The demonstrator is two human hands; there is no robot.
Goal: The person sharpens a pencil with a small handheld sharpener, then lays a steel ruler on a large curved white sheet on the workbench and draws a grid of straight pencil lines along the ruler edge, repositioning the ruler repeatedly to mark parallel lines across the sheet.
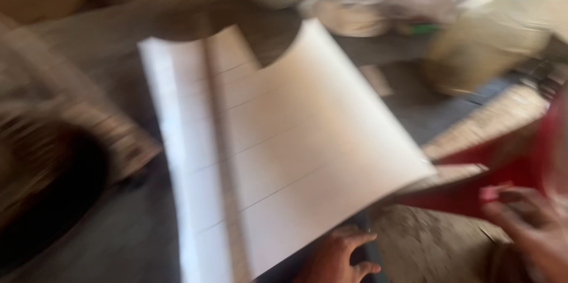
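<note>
1 white sheet (296, 147) just above left hand (337, 259).

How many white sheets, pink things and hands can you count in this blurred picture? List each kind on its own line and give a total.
White ruled sheets: 1 large one; any further layers are too blurred to tell
Small pink thing: 1
Hands: 2, left hand and right hand
Total: 4
</note>
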